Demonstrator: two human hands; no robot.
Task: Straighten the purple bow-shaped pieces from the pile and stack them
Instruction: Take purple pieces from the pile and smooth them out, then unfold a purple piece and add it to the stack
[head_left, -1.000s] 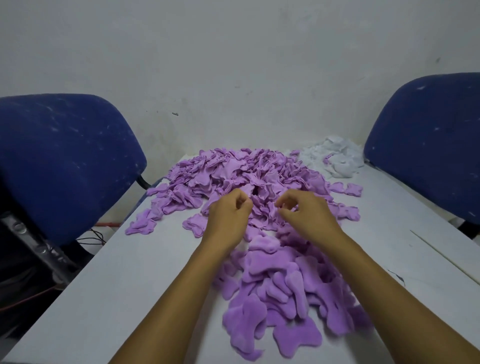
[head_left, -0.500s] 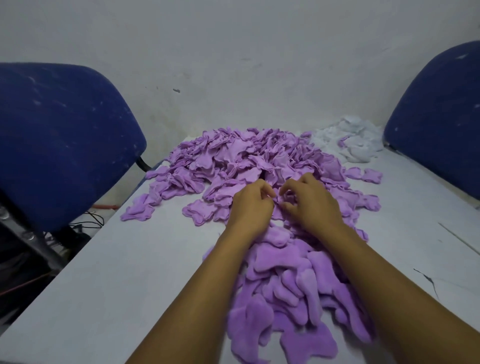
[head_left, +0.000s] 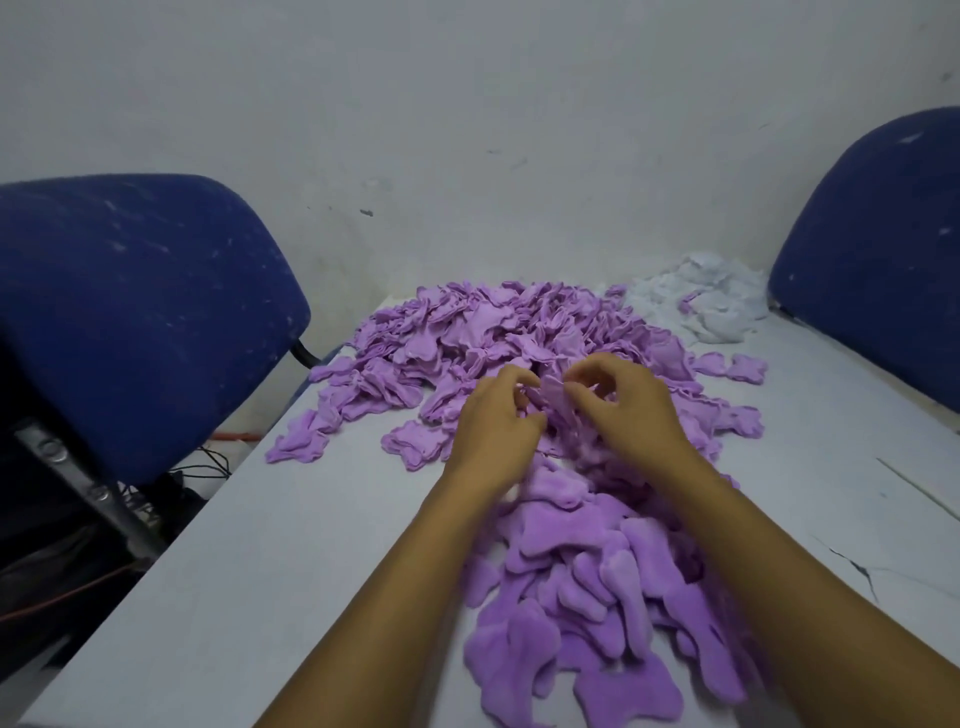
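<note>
I sat at a pale grey table (head_left: 218, 597) with both my bare hands reaching into a big heap of crumpled purple bow-shaped fleece pieces (head_left: 488, 332) at the far middle of that table. My left hand (head_left: 493, 421) had its fingers curled toward one small purple piece (head_left: 551, 395) at the near edge of the heap, and my right hand (head_left: 628, 405) pinched the same piece from the other side, thumb against fingertips. The piece stood between my two hands, just above the heap.

Nearer to me than the heap lay a loose, overlapping stack of flattened purple pieces (head_left: 597, 587), sprawled more than squared. I judged the work to be early to midway: the heap looked far larger than the stack, so most pieces were still left to straighten.

Counting: two hands, one piece held, one heap, one stack. The pieces in each were too many and too overlapped to count. Right of the heap, at the table's far corner, sat one mound of white fluffy scraps (head_left: 706, 301). Two blue fabric chair backs stood beside the table, one left of the heap (head_left: 130, 312) and one right (head_left: 878, 260).
</note>
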